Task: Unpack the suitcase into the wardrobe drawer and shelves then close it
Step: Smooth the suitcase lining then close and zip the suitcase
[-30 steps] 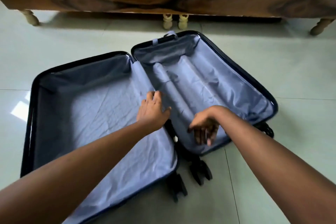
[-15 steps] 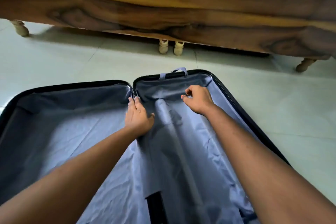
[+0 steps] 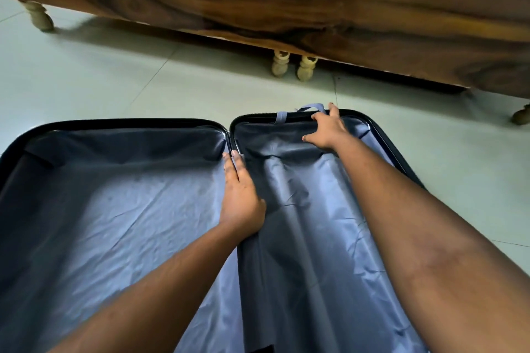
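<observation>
A dark hard-shell suitcase [image 3: 114, 122] lies open flat on the floor, and both halves show only wrinkled blue lining [image 3: 120, 209]. My left hand [image 3: 241, 198] lies flat with straight fingers on the lining at the hinge between the two halves. At the far rim of the right half, my right hand [image 3: 327, 132] has its fingers hooked over the edge beside a small blue strap loop [image 3: 311, 108], thumb spread inside on the lining. The wardrobe's drawer and shelves are out of sight.
A dark wooden piece of furniture [image 3: 286, 3] on short turned legs [image 3: 279, 64] stands just beyond the suitcase, with a low gap beneath it. Pale floor tiles [image 3: 114, 74] lie between it and the suitcase and to the right.
My view has moved closer over the suitcase. My right hand went from the near edge of the right half up to its far rim. My left hand slid forward along the hinge.
</observation>
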